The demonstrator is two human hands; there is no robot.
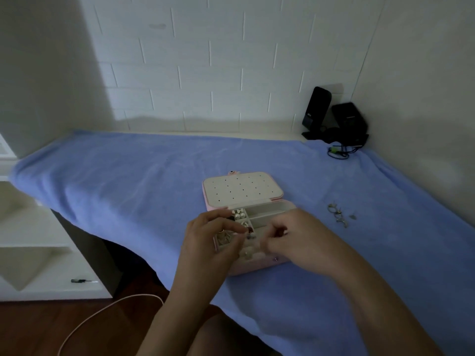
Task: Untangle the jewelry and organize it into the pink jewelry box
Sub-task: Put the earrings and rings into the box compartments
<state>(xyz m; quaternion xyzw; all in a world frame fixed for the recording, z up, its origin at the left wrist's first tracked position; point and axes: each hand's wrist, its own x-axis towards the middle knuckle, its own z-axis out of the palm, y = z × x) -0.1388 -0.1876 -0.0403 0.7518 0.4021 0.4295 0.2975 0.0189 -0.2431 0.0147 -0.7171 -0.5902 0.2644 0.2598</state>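
Right under my hands, on the bench draped with a blue towel [128,181], sits the pink jewelry box [257,269], open, with its lid [243,187] laid back at 12 o'clock and the white perforated panel facing up. My left hand [213,236] hovers over the box's 9 o'clock side, fingers curled, the tips pinching a small dark piece of jewelry [250,236] above the middle of the tray. My right hand [290,235] is over the 3 o'clock side, close to the left but not touching it; its fingers are curled as well, though blur keeps me from telling whether they hold anything. Silvery pieces [237,214] lie in the small compartments at the tray's 10 o'clock corner, just beyond my left fingertips. Out at 3 o'clock from the box, well apart from my right hand, a few loose rings [338,214] lie on the towel. Two black speakers [334,116] stand in the far corner at 1 o'clock.
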